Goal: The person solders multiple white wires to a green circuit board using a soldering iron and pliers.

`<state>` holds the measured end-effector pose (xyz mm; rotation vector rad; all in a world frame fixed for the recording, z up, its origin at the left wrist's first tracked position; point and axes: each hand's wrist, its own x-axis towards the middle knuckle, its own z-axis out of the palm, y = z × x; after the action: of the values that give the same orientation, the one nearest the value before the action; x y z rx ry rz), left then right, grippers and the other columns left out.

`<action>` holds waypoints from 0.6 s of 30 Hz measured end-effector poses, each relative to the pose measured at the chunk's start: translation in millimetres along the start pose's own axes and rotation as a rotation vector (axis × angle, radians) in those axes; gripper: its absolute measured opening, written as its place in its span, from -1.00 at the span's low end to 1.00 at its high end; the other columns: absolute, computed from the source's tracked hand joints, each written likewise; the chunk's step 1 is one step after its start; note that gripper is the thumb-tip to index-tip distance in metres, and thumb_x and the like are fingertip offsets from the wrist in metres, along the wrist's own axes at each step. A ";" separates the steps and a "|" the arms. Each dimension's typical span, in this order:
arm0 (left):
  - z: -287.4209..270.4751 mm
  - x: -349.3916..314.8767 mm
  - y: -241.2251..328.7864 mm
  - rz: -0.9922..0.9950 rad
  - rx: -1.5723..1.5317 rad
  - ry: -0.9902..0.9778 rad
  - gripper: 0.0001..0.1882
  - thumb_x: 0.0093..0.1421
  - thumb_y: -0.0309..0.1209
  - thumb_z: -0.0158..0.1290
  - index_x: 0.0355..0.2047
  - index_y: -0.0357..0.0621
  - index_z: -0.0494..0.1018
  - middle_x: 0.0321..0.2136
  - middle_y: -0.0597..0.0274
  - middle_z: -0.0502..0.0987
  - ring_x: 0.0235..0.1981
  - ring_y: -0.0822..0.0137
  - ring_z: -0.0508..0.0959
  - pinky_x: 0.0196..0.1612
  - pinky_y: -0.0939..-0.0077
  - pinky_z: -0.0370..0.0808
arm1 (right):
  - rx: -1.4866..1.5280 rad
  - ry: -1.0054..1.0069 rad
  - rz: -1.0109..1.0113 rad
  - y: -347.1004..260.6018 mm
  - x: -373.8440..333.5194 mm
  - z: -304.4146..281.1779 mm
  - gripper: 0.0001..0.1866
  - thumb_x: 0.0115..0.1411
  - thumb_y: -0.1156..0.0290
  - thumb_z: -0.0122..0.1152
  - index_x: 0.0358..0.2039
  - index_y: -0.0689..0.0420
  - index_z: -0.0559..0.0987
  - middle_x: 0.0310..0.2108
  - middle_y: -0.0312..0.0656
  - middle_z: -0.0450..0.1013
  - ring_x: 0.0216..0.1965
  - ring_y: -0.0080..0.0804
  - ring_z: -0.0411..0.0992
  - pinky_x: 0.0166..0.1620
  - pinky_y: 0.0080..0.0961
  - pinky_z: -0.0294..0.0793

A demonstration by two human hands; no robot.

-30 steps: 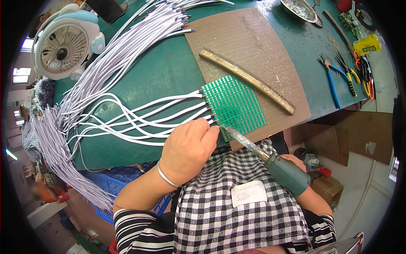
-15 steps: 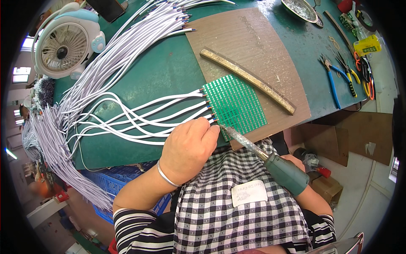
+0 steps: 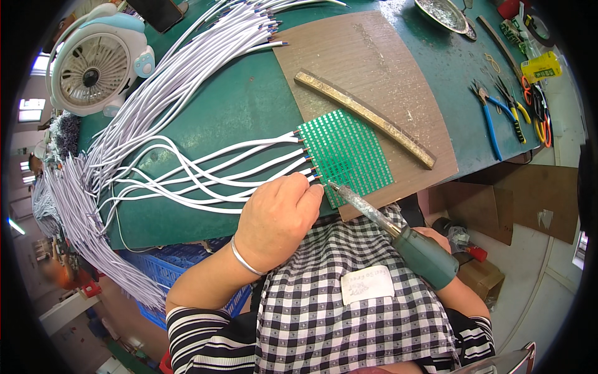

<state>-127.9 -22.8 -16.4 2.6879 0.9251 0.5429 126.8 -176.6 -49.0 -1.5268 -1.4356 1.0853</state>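
My left hand (image 3: 281, 212) is closed around a white cable (image 3: 215, 209), pinching it near its stripped end at the left edge of a green circuit board panel (image 3: 346, 149). Several other white cables run to that same edge, their coloured cores against the board. My right hand (image 3: 434, 238), mostly hidden behind the green handle, grips a soldering iron (image 3: 370, 214). Its tip is by the panel's lower left corner, close to my left fingertips; I cannot tell whether it touches. The panel lies partly on a brown board (image 3: 398, 68).
A metal-coloured bar (image 3: 364, 117) lies across the panel's upper right. Bundled white cables (image 3: 168, 93) fill the left side near a fan (image 3: 93, 68). Pliers (image 3: 492, 121), cutters and a metal dish (image 3: 443, 17) are at right. A blue crate (image 3: 165, 271) stands below the table.
The soldering iron has shifted slightly to the right, its tip a little away from my left fingertips. My left hand and the cable have stayed in place.
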 end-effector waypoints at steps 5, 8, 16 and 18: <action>0.4 0.6 1.4 0.010 0.018 0.004 -0.83 -0.08 -0.51 0.09 -0.40 -0.22 0.45 -0.54 0.22 0.30 -0.52 0.28 0.42 -0.51 0.43 0.37 | -0.161 -0.030 -0.009 9.0 -3.8 -1.9 -0.62 -0.15 0.32 0.38 -0.27 0.13 0.55 -0.31 -0.18 0.54 -0.31 -0.27 0.54 -0.21 -0.46 0.54; -0.3 1.4 2.3 0.012 0.012 -0.016 -0.81 -0.08 -0.50 0.09 -0.39 -0.22 0.46 -0.54 0.22 0.31 -0.51 0.27 0.42 -0.50 0.41 0.38 | -0.116 -0.041 -0.008 12.1 -7.0 -2.3 -0.61 -0.12 0.32 0.37 -0.24 0.14 0.54 -0.31 -0.19 0.54 -0.30 -0.27 0.53 -0.20 -0.44 0.53; -1.5 0.0 6.3 -0.047 0.018 -0.006 -0.77 -0.10 -0.57 0.11 -0.35 -0.18 0.48 -0.52 0.17 0.35 -0.47 0.15 0.43 -0.43 0.28 0.37 | 0.764 0.268 0.145 -18.5 29.3 -17.4 -0.48 0.24 0.05 0.02 0.02 0.21 0.32 -0.24 -0.09 0.41 -0.53 -0.39 0.42 -0.35 -0.33 0.46; 0.4 2.9 8.7 -0.045 0.035 0.007 -0.80 -0.07 -0.65 0.12 -0.37 -0.24 0.49 -0.50 0.13 0.40 -0.47 0.15 0.44 -0.41 0.33 0.39 | 0.994 0.302 0.091 -15.8 42.3 -26.0 -0.45 0.28 0.04 -0.08 0.10 0.19 0.23 -0.09 -0.07 0.35 -0.53 -0.38 0.41 -0.31 -0.29 0.45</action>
<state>-120.9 -27.8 -13.0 2.6900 1.0039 0.5324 145.9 -132.6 -28.6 -0.9520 -0.4604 1.2725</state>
